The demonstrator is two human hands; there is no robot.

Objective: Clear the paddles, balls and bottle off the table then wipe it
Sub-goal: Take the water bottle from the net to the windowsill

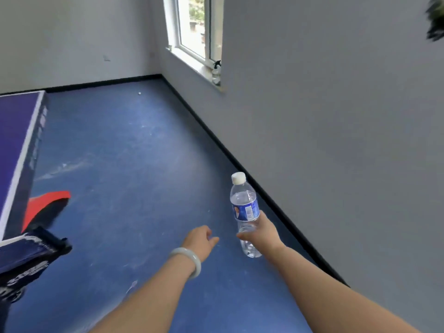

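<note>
Bottle [243, 203], capped and clear with a blue label, was held upright in the right hand [262, 233], whose fingers and thumb wrapped its lower half. It hung over the blue floor [132, 164], well off the table and close to the dark skirting of the grey wall [336, 116]. Beside it the left hand [200, 241], a pale bangle [189, 259] on its wrist, carried nothing, its fingers loosely curled. Farther left, the net clamp [36, 248] jutted from the side edge of the table [14, 140], and something red [48, 200] showed beneath that edge; what it was I could not tell. Beyond, a small white ball [139, 93] lay on the floor toward the room's far corner, and a spray bottle [216, 70] stood on the window sill. The grip sat low, so the weight above the fingers could probably tip the bottle or slide it free if the arm swung quickly. The stray ball looked easy to overlook or tread on, being small and away from the table.
</note>
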